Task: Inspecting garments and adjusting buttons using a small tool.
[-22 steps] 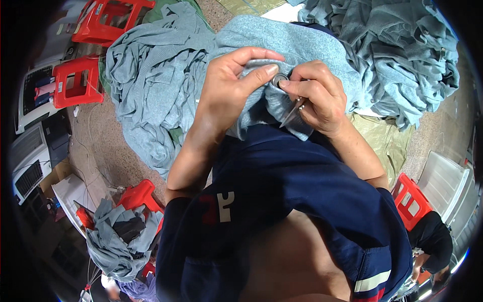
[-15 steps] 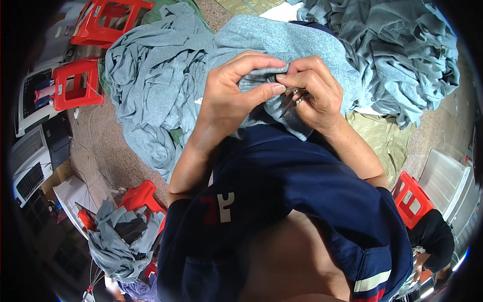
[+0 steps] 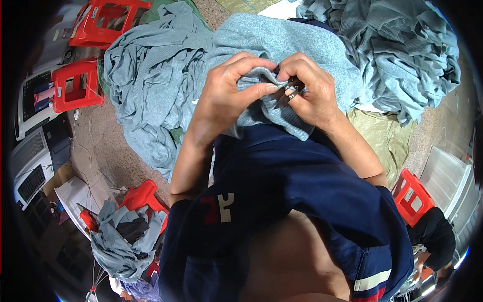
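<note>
A light blue-grey knit garment [image 3: 312, 50] lies spread over my lap and the heap before me. With thumb and forefinger, my left hand [image 3: 226, 90] pinches a folded, ribbed edge of it. Close by on the right, my right hand [image 3: 314, 93] is closed around small metal thread snips [image 3: 289, 93], their blades pointing down and left beside the fold. Its thumb and forefinger also touch the raised edge of the fabric. The exact spot between the fingertips is partly hidden.
Piles of similar knitwear lie at the left [image 3: 156, 75] and far right [image 3: 397, 50], on green sheeting [image 3: 380, 141]. Red plastic stools [image 3: 75, 85] stand at both sides. A grey garment heap [image 3: 121, 246] is at lower left. Another person [image 3: 432, 236] sits at lower right.
My right hand has shifted slightly left, turning so the snips show more plainly. The pinched edge now stands more open between my hands; my left hand has barely moved.
</note>
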{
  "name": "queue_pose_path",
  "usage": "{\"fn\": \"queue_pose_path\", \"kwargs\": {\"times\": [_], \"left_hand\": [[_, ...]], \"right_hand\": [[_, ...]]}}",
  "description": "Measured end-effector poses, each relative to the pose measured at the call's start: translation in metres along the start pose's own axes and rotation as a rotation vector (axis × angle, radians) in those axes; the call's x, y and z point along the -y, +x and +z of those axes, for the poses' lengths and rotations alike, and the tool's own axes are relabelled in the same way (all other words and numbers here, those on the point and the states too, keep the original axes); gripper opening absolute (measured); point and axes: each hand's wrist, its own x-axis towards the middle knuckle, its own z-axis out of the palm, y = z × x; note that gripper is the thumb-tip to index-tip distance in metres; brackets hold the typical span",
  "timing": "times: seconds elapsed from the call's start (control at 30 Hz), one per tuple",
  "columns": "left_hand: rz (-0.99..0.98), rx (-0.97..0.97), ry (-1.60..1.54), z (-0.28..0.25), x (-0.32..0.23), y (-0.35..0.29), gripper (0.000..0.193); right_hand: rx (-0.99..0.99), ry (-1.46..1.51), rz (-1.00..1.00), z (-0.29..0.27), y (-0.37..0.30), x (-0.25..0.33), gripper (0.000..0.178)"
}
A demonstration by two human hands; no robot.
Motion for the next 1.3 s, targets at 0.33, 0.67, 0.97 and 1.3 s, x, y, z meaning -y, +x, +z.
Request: {"fn": "queue_pose_path", "kwargs": {"times": [0.33,0.67,0.97,1.3], "left_hand": [[0.159,0.210,0.334,-0.011,-0.001,0.004,0.025],[0.362,0.089,0.582,0.003,0.007,-0.002,0.023],[0.314,-0.194,0.693,0.025,0.002,-0.014,0.017],[-0.334,0.036,-0.442,0.016,0.010,-0.043,0.016]], "right_hand": [[-0.006,0.065,0.011,0.001,-0.001,-0.007,0.022],[-0.116,0.233,0.204,0.006,-0.006,-0.010,0.020],[-0.244,-0.077,-0.175,0.005,-0.005,-0.006,0.023],[-0.191,0.202,-0.100,-0.013,-0.015,-0.017,0.024]]}}
